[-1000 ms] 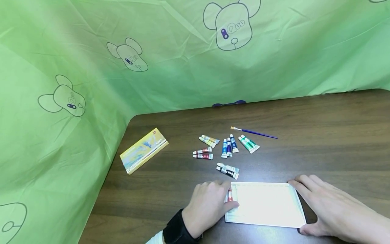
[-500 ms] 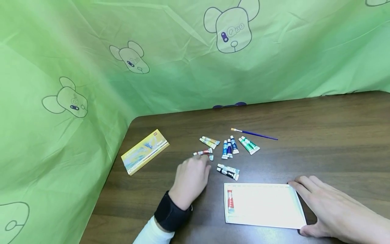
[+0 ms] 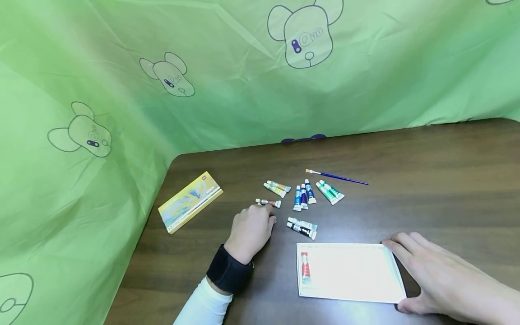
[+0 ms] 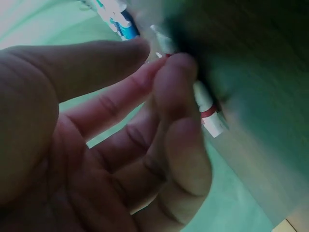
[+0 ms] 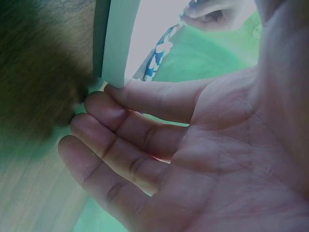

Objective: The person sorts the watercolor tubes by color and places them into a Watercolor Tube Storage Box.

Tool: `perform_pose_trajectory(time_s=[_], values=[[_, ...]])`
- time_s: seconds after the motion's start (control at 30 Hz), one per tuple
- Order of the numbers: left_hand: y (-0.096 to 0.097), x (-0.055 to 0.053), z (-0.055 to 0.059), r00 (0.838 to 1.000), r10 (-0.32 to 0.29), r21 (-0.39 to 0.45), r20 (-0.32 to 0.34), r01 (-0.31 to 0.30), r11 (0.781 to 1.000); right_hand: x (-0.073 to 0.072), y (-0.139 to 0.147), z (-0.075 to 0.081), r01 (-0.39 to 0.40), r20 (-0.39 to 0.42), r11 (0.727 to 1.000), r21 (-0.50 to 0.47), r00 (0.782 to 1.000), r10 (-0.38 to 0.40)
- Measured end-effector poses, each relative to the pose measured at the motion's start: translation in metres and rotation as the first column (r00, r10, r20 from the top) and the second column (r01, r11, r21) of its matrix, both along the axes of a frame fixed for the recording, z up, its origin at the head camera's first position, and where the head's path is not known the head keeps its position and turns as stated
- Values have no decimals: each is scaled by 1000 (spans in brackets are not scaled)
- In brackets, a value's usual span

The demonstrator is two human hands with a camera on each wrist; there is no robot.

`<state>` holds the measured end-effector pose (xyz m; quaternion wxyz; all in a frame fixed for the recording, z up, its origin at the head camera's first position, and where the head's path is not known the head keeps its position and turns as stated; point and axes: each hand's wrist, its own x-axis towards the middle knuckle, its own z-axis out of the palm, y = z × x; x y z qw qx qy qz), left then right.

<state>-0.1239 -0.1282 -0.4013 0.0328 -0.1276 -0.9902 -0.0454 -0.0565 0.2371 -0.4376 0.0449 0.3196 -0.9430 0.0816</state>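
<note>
My left hand point(image 3: 251, 230) is at the pair of red paint tubes, fingers curled down with thumb and fingertips close together. One red paint tube point(image 3: 268, 203) shows just beyond the knuckles; the darker one is covered by the hand, which seems to pinch it. In the left wrist view, a white tube end with a red band point(image 4: 207, 112) shows past the fingertips. My right hand point(image 3: 438, 271) spans the right end of a white rectangular tray point(image 3: 349, 273), index finger at the far corner, thumb at the near one. A light-red paint tube point(image 3: 306, 268) lies along the tray's left side.
Yellow tubes point(image 3: 276, 187), blue and purple tubes point(image 3: 303, 196), green tubes point(image 3: 329, 192) and a black and a pale tube point(image 3: 302, 228) lie grouped. Behind them is a blue paintbrush point(image 3: 337, 176). A yellow box point(image 3: 190, 202) sits left, near the green curtain point(image 3: 227, 99).
My left hand has let go of the light-red tube on the tray and moved up-left to the red tubes, covering the darker one. My right hand has stayed at the tray.
</note>
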Motion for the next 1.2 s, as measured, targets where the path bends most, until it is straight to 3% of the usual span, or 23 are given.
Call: perform_pose_trajectory(time_s=[0.1, 0.2, 0.33, 0.47, 0.67, 1.07, 1.2], values=[[-4, 1, 5, 1000, 1, 20, 27, -2, 1000, -3, -1, 2, -1, 11, 1000, 1, 1000, 1], [-7, 0, 6, 1000, 17, 55, 11, -17, 998, -4, 0, 3, 4, 3, 1000, 8, 1000, -4], [-10, -4, 5, 997, 76, 128, -15, -73, 989, -4, 0, 0, 24, 37, 999, 30, 999, -25], [-12, -5, 3, 993, 119, 169, 8, -119, 978, -3, 1, -4, 23, 33, 1000, 21, 999, -23], [-17, -4, 4, 987, 154, 171, 39, -159, 972, 0, 3, -5, -33, -43, 998, -44, 999, 31], [-23, -4, 9, 961, 214, 145, 176, -240, 960, 2, 2, -6, -42, -41, 998, -47, 998, 40], [-24, -4, 10, 963, 202, 142, 181, -229, 963, 2, 1, -5, -31, -45, 999, -39, 999, 30]])
